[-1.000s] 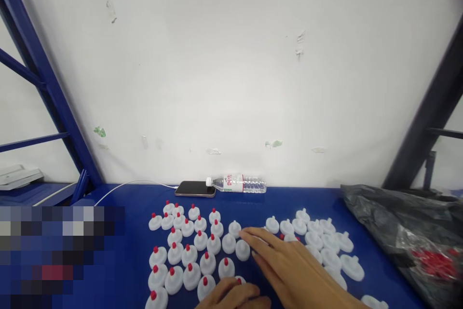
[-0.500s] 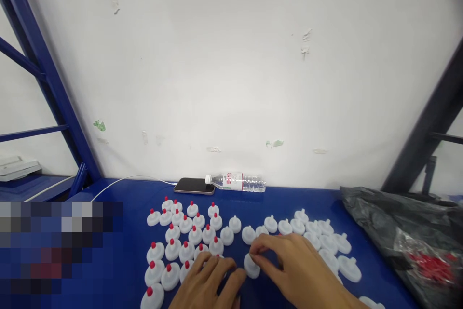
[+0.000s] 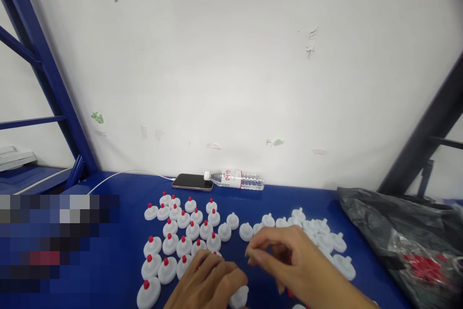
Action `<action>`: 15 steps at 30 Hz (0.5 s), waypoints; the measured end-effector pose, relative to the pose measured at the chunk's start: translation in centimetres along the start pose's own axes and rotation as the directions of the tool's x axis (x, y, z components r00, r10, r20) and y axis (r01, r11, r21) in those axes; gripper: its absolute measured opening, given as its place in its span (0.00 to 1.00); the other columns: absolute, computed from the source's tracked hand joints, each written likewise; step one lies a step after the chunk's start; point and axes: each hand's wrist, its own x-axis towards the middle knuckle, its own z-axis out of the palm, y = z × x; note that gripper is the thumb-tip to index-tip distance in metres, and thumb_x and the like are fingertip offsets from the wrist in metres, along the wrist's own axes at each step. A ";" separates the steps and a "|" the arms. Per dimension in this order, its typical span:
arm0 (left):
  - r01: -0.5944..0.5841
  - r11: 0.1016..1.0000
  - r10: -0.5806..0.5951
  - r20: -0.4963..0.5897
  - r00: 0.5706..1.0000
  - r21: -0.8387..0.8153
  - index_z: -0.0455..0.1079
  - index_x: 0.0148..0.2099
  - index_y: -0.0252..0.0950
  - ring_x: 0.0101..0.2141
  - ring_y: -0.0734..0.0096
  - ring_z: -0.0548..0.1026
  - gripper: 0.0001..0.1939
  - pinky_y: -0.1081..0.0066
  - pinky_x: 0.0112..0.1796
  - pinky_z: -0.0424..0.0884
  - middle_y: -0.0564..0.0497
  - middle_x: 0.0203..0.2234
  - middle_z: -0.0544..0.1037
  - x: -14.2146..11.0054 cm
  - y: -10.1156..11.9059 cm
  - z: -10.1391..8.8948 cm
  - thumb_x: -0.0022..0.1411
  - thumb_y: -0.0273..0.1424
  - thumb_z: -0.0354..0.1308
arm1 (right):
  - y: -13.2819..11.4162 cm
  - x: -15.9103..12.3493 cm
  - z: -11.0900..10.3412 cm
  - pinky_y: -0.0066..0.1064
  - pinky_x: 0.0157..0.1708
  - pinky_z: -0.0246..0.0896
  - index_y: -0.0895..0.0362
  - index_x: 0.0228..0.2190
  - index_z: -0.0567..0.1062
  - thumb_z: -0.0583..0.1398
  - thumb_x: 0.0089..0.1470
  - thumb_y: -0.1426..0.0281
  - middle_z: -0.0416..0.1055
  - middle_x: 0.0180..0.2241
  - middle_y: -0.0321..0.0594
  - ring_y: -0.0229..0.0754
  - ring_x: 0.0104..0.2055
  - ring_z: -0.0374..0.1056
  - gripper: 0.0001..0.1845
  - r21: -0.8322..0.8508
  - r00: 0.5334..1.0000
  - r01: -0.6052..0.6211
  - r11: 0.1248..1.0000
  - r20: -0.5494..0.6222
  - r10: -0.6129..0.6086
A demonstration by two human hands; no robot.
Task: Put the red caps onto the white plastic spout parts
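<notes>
My left hand (image 3: 210,282) is closed around a white nozzle lid (image 3: 238,296) at the bottom centre; its bare nozzle points up and right, beside the thumb. To the right, my right hand (image 3: 289,261) hovers with thumb and index fingertip pinched together. A bit of a small red cap (image 3: 290,259) shows among its curled fingers; what the fingertips pinch is too small to make out. Several white lids with red caps on their nozzles (image 3: 170,245) stand left of my left hand. Uncapped white lids (image 3: 246,232) stand behind and right of my right hand.
A phone (image 3: 193,181) on a white cable and a clear water bottle (image 3: 235,179) lie along the wall. On the right, a black plastic bag (image 3: 372,212) carries a clear bag of red caps (image 3: 427,268). Blue frame posts (image 3: 54,73) flank the blue table (image 3: 126,188).
My left hand has taken hold of the white lid that stood between the hands and tilted it nearer me. My right hand has drawn away from that lid, still pinched.
</notes>
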 end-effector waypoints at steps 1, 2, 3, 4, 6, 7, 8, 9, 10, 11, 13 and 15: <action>0.009 1.000 -0.009 -0.032 0.999 0.001 0.67 0.47 0.35 0.28 0.69 0.73 0.12 0.68 0.33 0.69 0.53 0.31 0.79 -0.1 0.0 0.3 0.76 0.34 0.44 | 0.1 0.1 -0.4 0.26 0.22 0.56 0.52 0.33 0.81 0.60 0.58 0.66 0.78 0.27 0.33 0.36 0.21 0.66 0.09 -0.089 0.999 0.009 0.996 -0.050 -0.014; 0.020 1.000 -0.019 -0.051 0.999 0.006 0.68 0.48 0.35 0.28 0.69 0.73 0.14 0.68 0.33 0.69 0.53 0.31 0.79 -0.2 0.0 0.5 0.76 0.35 0.43 | 0.1 0.1 -0.9 0.28 0.23 0.57 0.51 0.33 0.81 0.59 0.58 0.66 0.79 0.27 0.33 0.38 0.22 0.67 0.09 -0.186 0.995 0.016 0.982 -0.095 -0.034; 0.025 1.000 -0.024 -0.065 0.998 0.015 0.69 0.49 0.35 0.28 0.69 0.73 0.17 0.68 0.33 0.69 0.53 0.30 0.79 -0.3 0.0 0.8 0.76 0.37 0.42 | 0.3 0.2 -1.3 0.30 0.26 0.57 0.51 0.33 0.81 0.59 0.59 0.66 0.79 0.26 0.33 0.40 0.23 0.68 0.10 -0.269 0.991 0.014 0.963 -0.123 -0.048; 0.025 0.999 -0.023 -0.070 0.997 0.029 0.69 0.51 0.34 0.29 0.69 0.73 0.18 0.68 0.35 0.70 0.53 0.30 0.79 -0.4 0.0 1.0 0.77 0.38 0.41 | 0.4 0.2 -1.6 0.31 0.27 0.57 0.50 0.32 0.81 0.58 0.59 0.67 0.79 0.25 0.33 0.41 0.24 0.69 0.10 -0.325 0.989 0.006 0.946 -0.137 -0.054; 0.012 0.998 -0.007 -0.072 0.997 0.057 0.71 0.52 0.35 0.31 0.69 0.75 0.19 0.68 0.38 0.71 0.53 0.32 0.79 -0.6 -0.1 1.2 0.77 0.38 0.41 | 0.9 0.2 -2.0 0.33 0.29 0.57 0.50 0.30 0.80 0.59 0.59 0.68 0.79 0.24 0.33 0.43 0.24 0.70 0.10 -0.363 0.992 -0.009 0.932 -0.118 -0.037; -0.001 0.998 0.007 -0.080 0.997 0.063 0.71 0.51 0.35 0.32 0.70 0.75 0.19 0.68 0.39 0.71 0.52 0.32 0.79 -0.7 -0.2 1.3 0.77 0.37 0.41 | 1.1 0.2 -2.2 0.33 0.29 0.57 0.50 0.30 0.80 0.60 0.58 0.68 0.79 0.24 0.33 0.43 0.24 0.70 0.09 -0.366 0.995 -0.008 0.930 -0.096 -0.029; -0.011 0.998 0.016 -0.084 0.996 0.061 0.72 0.50 0.36 0.32 0.69 0.75 0.18 0.68 0.40 0.71 0.52 0.32 0.79 -0.8 -0.2 1.4 0.77 0.37 0.42 | 1.4 0.2 -2.2 0.33 0.29 0.57 0.50 0.29 0.80 0.61 0.56 0.68 0.79 0.25 0.34 0.44 0.25 0.71 0.08 -0.367 0.997 -0.004 0.930 -0.074 -0.025; -0.017 0.998 0.021 -0.088 0.996 0.052 0.72 0.49 0.36 0.32 0.69 0.74 0.18 0.68 0.39 0.71 0.52 0.32 0.79 -0.9 -0.2 1.5 0.77 0.36 0.42 | 1.6 0.1 -2.3 0.33 0.29 0.57 0.50 0.29 0.80 0.62 0.55 0.69 0.80 0.26 0.34 0.44 0.27 0.71 0.06 -0.369 0.998 0.007 0.929 -0.057 -0.031; -0.018 0.999 0.021 -0.090 0.996 0.042 0.73 0.49 0.36 0.32 0.69 0.74 0.18 0.68 0.39 0.72 0.52 0.32 0.78 -1.0 -0.1 1.5 0.77 0.36 0.42 | 1.9 0.0 -2.4 0.34 0.30 0.57 0.50 0.29 0.81 0.62 0.54 0.69 0.80 0.28 0.34 0.45 0.29 0.72 0.05 -0.374 0.998 0.018 0.927 -0.045 -0.038; -0.011 0.999 0.014 -0.092 0.996 0.033 0.73 0.48 0.37 0.31 0.69 0.74 0.18 0.68 0.39 0.72 0.51 0.31 0.78 -1.1 -0.1 1.6 0.77 0.36 0.42 | 2.2 0.0 -2.4 0.34 0.31 0.58 0.50 0.30 0.81 0.63 0.52 0.70 0.80 0.29 0.34 0.45 0.31 0.72 0.05 -0.381 0.998 0.021 0.924 -0.040 -0.039; 0.006 1.000 -0.004 -0.092 0.996 0.021 0.73 0.49 0.38 0.31 0.69 0.74 0.17 0.68 0.40 0.72 0.52 0.31 0.77 -1.3 0.0 1.7 0.76 0.37 0.43 | 2.6 -0.1 -2.6 0.34 0.32 0.59 0.49 0.31 0.81 0.64 0.50 0.71 0.80 0.32 0.34 0.47 0.34 0.73 0.06 -0.403 0.999 0.004 0.915 -0.048 -0.025; 0.018 1.000 -0.017 -0.091 0.996 0.010 0.72 0.49 0.38 0.31 0.69 0.74 0.17 0.67 0.41 0.72 0.52 0.31 0.77 -1.4 0.1 1.7 0.76 0.38 0.43 | 3.0 -0.2 -2.7 0.35 0.34 0.60 0.49 0.31 0.80 0.64 0.48 0.73 0.79 0.33 0.35 0.48 0.35 0.73 0.08 -0.428 0.998 -0.020 0.904 -0.057 -0.005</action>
